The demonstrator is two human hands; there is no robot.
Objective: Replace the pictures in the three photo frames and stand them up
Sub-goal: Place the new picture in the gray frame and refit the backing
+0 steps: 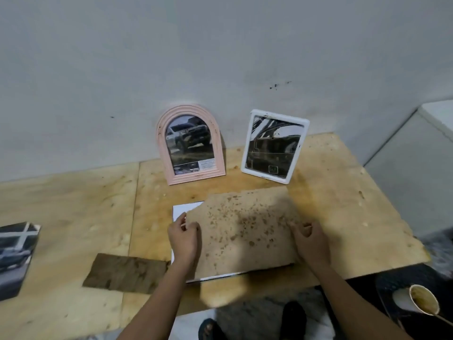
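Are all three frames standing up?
No, only the pink frame and white frame stand by the wall; the third frame lies flat on the table.

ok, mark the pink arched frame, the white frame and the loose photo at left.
pink arched frame (197,175), head view, bottom rail.
white frame (279,118), head view, top rail.
loose photo (17,258), head view, its centre.

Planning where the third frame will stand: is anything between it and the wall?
Yes. The pink arched frame and the white frame stand directly behind the flat frame, between it and the wall. The tabletop right of the white frame shows nothing in the way.
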